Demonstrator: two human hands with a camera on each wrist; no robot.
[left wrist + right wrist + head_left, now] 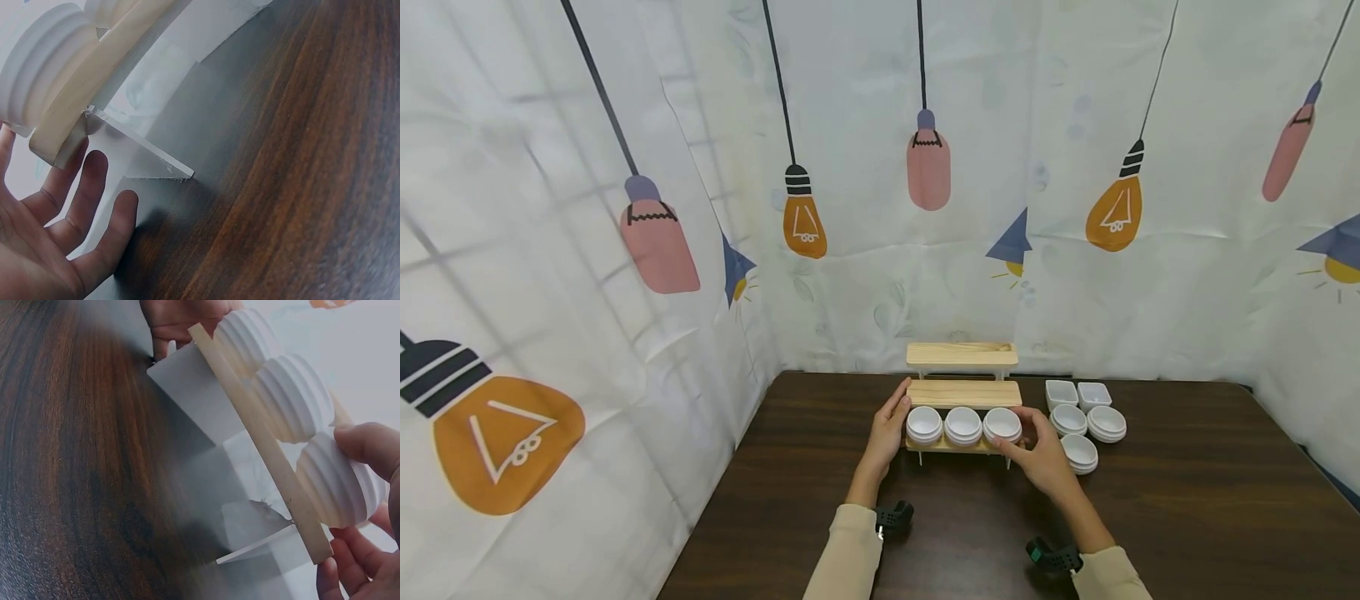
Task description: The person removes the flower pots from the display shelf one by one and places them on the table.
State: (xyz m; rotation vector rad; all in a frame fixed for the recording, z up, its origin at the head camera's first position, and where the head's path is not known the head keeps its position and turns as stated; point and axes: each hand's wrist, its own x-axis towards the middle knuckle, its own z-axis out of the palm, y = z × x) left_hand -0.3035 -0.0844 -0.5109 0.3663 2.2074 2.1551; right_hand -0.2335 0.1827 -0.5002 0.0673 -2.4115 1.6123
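A tiered wooden shelf point(964, 393) on clear supports stands on the dark table. Along its lowest board sit three stacks of round white bowls: a left stack point(924, 423), a middle stack point(963, 425) and a right stack point(1002, 424). My right hand point(1047, 460) pinches the right stack, thumb point(365, 445) at its front and the other fingers around its far side. At the opposite end, my left hand point(886, 427) rests beside the shelf with loosely bent fingers. In the left wrist view those fingers point(87, 181) are right at the end of the board point(75, 122).
Right of the shelf stand more white dishes: two square ones, a left square dish point(1061, 393) and a right square dish point(1093, 395), and several round bowls point(1079, 452). Behind the table point(955, 517) hangs a curtain point(865, 292) printed with lamps.
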